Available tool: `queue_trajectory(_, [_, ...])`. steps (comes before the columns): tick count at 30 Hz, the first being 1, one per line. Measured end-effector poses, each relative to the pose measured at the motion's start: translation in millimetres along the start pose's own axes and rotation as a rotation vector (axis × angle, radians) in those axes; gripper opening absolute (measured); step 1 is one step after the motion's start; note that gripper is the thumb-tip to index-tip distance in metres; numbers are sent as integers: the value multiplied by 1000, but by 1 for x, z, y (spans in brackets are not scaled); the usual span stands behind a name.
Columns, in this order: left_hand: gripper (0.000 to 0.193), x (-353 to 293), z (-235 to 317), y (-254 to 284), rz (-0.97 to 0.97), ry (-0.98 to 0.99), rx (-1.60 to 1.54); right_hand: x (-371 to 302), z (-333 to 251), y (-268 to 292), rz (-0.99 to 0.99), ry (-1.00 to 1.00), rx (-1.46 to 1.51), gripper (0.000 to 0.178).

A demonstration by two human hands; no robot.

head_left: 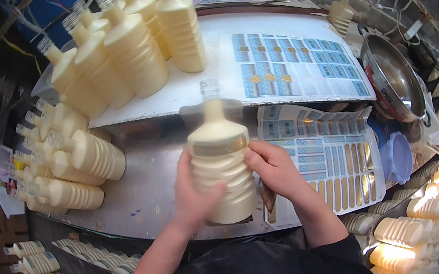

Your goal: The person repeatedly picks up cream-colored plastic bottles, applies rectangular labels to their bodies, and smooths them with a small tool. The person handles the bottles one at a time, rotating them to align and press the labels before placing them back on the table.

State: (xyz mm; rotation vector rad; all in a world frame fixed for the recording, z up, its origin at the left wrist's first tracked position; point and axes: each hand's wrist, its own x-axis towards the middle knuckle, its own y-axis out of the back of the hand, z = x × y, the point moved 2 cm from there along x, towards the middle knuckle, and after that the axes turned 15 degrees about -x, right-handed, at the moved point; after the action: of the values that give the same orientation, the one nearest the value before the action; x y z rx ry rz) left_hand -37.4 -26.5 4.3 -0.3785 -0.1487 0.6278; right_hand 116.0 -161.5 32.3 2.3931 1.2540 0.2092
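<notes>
A cream-coloured, ribbed plastic bottle (225,177) with a clear threaded neck stands nearly upright between my hands, above the metal tabletop. My left hand (193,198), slightly blurred, wraps round its lower left side. At the bottle's upper right, the thumb and fingers of my right hand (274,168) press against the end of a greyish label strip (221,146) that runs across the front below the shoulder. Beside my right forearm lies a sheet of blue and gold labels (315,158), partly peeled. Another label sheet (292,68) rests on the raised white board (197,97).
Several filled-looking bottles (136,48) stand on the board's left end. More bottles (94,155) lie stacked below them. A wide metal pan (395,78) and a lavender plastic tub (398,158) sit to the right. Rows of bottles (401,232) line the right side.
</notes>
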Motion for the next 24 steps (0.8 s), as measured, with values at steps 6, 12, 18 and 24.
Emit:
queue_trajectory(6, [101, 23, 8, -5, -41, 82, -21, 16, 14, -2, 76, -121, -49, 38])
queue_trajectory(12, [63, 48, 10, -5, 34, 146, -216, 40, 10, 2, 26, -81, 222, 36])
queue_trajectory(18, [42, 64, 2, 1, 48, 128, -41, 53, 10, -4, 25, -152, 208, 25])
queue_trajectory(24, [35, 64, 0, -8, 108, 136, -27, 53, 16, -10, 73, -155, 334, 23])
